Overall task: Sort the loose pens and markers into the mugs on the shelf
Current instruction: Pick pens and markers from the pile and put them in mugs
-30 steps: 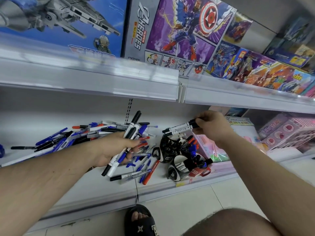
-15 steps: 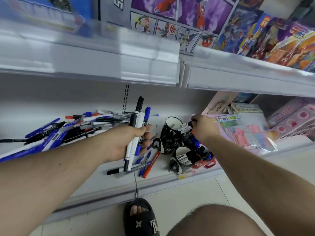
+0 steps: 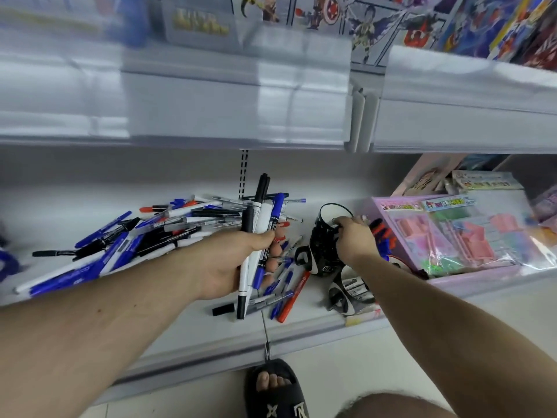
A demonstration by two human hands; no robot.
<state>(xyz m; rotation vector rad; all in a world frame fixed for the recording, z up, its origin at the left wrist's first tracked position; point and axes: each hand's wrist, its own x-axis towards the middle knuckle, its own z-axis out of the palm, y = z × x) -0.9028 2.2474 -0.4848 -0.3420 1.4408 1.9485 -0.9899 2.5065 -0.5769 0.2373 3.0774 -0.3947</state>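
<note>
A heap of loose blue, black and red pens lies on the white shelf, and a few more pens lie near its front edge. My left hand grips a bundle of black, white and blue markers, held upright above the shelf. My right hand is at the rim of a black mug, fingers curled on a marker that is mostly hidden. A second mug in front holds markers. Blue and red pens stick up behind my right hand.
The upper shelf's edge hangs low over the work area, with toy boxes on it. A pink packaged toy set stands right of the mugs. A foot in a black sandal is on the floor below.
My right hand came down with its marker from above the mugs to the black mug's rim. My left hand turned its bundle more upright. The view tilted downward.
</note>
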